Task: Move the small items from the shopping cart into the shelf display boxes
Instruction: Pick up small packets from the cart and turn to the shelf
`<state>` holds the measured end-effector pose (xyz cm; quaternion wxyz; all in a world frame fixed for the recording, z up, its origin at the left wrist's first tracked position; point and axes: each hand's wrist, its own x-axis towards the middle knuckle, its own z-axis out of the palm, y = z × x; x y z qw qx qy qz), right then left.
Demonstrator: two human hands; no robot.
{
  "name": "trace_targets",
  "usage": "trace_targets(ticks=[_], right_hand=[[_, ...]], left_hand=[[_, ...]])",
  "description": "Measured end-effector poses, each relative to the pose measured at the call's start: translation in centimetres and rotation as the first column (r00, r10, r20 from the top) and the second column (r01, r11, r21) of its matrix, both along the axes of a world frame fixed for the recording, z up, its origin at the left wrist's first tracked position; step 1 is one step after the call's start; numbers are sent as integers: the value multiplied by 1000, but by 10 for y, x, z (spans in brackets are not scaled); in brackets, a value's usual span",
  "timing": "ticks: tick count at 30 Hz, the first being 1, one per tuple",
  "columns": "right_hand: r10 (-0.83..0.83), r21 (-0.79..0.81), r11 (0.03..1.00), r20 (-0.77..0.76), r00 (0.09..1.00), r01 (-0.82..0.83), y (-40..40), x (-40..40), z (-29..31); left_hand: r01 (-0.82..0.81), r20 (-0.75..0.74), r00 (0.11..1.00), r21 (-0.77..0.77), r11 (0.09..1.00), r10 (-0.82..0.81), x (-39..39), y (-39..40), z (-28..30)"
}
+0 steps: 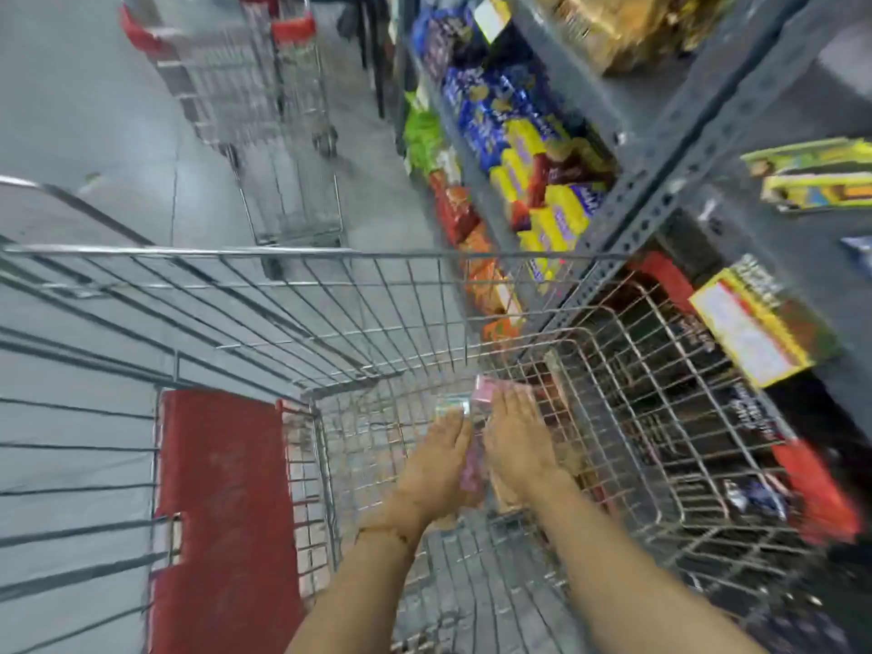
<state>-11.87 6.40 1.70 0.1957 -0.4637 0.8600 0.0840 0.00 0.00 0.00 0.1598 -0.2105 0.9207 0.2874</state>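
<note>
Both my arms reach down into the wire shopping cart (pixel 330 295). My left hand (pixel 436 469) and my right hand (pixel 516 441) lie side by side at the cart's bottom, pressed around a stack of small pink packets (pixel 474 464). A pink packet end (pixel 488 389) and a pale greenish one (pixel 453 410) stick out past the fingertips. The picture is blurred, so the exact grip is unclear. Yellow display boxes (pixel 750 328) sit on the dark shelf to the right.
The grey metal shelf rack (pixel 660 191) runs along the right, filled with blue, yellow and red biscuit packs (pixel 533 158). A red child-seat flap (pixel 222 502) is at the cart's left. A second wire cart (pixel 269 106) stands ahead on the grey floor.
</note>
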Motion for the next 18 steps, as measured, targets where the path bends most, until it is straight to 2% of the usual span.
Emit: trace_targets(ticks=[5,7,11,14,18], right_hand=[[-98,7,995,1,995,98,-10,-30,-45],[-103,44,994,8,995,103,-12,-35,-58],[-147,17,989,62,987,146,-19,-40,-65],[-154,-4,988,-25,988,154,-23,-39,-65],[-248,54,966,-100,964,254,-23,-37,-55]], left_hand=[[25,50,998,16,1000,-25,-11,1,-39],[25,36,999,38,999,-27,-13,1,-44],[95,24,995,44,994,-96,-12,-7,-45],[156,55,986,6,988,-156,-9,-13,-48],[19,-14,1000,33,999,-19,-8,-19,-47]])
